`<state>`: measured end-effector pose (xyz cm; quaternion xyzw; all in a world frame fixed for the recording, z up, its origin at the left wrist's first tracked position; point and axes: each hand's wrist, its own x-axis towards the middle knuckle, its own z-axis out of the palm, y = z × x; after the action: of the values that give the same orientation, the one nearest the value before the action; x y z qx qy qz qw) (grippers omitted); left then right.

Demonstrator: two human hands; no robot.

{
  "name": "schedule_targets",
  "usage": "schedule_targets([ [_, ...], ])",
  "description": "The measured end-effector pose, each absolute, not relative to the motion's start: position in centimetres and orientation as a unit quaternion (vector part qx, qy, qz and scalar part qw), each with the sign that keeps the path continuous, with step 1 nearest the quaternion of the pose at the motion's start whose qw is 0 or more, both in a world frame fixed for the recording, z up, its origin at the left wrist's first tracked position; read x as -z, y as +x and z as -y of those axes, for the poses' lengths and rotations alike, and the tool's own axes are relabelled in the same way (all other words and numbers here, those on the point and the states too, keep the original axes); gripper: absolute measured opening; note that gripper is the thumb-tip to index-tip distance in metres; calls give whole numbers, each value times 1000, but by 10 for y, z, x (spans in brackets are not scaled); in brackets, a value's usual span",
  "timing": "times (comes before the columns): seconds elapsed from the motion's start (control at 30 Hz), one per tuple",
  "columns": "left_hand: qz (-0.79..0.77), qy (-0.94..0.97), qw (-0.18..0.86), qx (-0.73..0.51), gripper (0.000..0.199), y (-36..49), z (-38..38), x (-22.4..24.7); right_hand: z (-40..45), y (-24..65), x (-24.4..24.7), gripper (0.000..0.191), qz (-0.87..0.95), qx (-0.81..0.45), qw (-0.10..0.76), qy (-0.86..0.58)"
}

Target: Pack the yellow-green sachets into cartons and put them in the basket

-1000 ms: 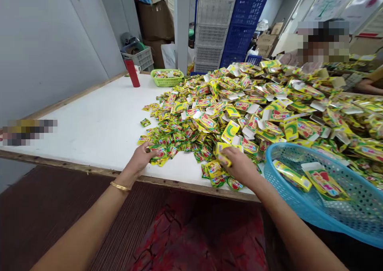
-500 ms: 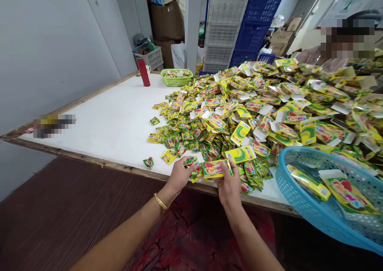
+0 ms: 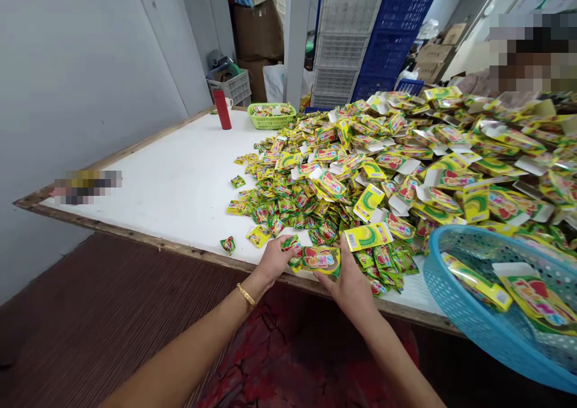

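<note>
My left hand [image 3: 274, 259], with a gold bracelet at the wrist, is closed on a small green candy packet [image 3: 292, 247] at the left end of a yellow box [image 3: 321, 260]. The box lies level between both hands above the table's front edge. My right hand [image 3: 352, 279] holds the box's right end, thumb along the lower side and fingers upright behind the end. Just beyond it lies another yellow box [image 3: 368, 237] on the pile. Small green packets [image 3: 324, 231] are heaped behind my hands. One loose packet [image 3: 228, 245] lies to the left on the white table [image 3: 171, 179].
A blue basket [image 3: 473, 318] holding boxes stands at the right edge. A large heap of boxes [image 3: 451, 179] covers the right side. Farther back are a green basket [image 3: 271, 119], a red flask [image 3: 222, 110] and stacked crates [image 3: 347, 41]. A person [image 3: 518, 95] is at the far right.
My right hand has shifted its grip to the box's right end, with the fingers now raised and the thumb lower. The view has turned slightly left.
</note>
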<state>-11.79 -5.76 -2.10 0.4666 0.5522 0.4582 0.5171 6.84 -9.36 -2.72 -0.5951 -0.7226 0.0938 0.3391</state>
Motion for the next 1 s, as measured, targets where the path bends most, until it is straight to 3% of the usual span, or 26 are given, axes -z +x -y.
schedule_targets([
  [0.13,-570,487,506,-426,31,-124,52,17,92,73,21,74,767,-25,281,-576],
  [0.37,-576,533,469,-404,24,-133,42,19,88,78,27,56,795,-85,262,-541],
  [0.53,-584,582,424,-376,19,-133,39,26,89,71,22,68,810,-52,180,-555],
  [0.73,-613,539,404,-413,33,-125,41,29,75,44,2,53,827,-23,-2,-562],
  [1.0,-644,456,368,-491,28,-109,40,36,57,27,8,63,845,-9,-3,-535],
])
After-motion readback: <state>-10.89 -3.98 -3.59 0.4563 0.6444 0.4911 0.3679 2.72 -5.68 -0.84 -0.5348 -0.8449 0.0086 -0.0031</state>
